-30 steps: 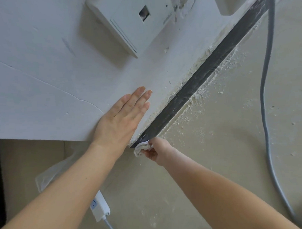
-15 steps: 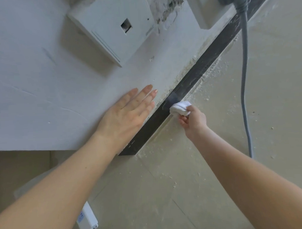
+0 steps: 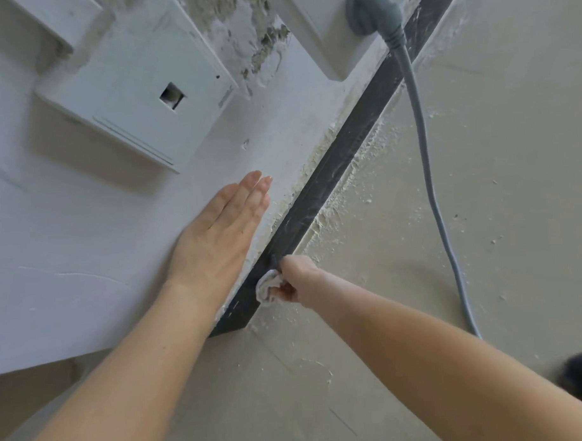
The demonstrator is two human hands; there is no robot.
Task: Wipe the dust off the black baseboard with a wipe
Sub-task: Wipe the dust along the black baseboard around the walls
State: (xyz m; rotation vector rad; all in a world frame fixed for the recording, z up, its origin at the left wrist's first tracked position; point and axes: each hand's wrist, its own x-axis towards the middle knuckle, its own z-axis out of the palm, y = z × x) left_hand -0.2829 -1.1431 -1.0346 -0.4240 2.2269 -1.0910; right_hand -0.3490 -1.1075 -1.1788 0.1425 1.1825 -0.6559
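The black baseboard (image 3: 340, 159) runs diagonally from the lower middle up to the top right, between the white wall and the beige floor, streaked with pale dust. My right hand (image 3: 295, 279) is closed around a crumpled white wipe (image 3: 267, 287) and presses it against the baseboard near its lower end. My left hand (image 3: 224, 232) lies flat on the wall just left of the baseboard, fingers straight and together, holding nothing.
A white wall box (image 3: 140, 93) sticks out of the wall at upper left. A grey plug (image 3: 371, 13) sits in a socket at the top, and its grey cable (image 3: 437, 198) trails down across the floor on the right. Plaster crumbs litter the floor along the baseboard.
My right hand with the wipe slid up along the baseboard from its lower end, then came back down toward that end. The left hand stays flat on the wall.
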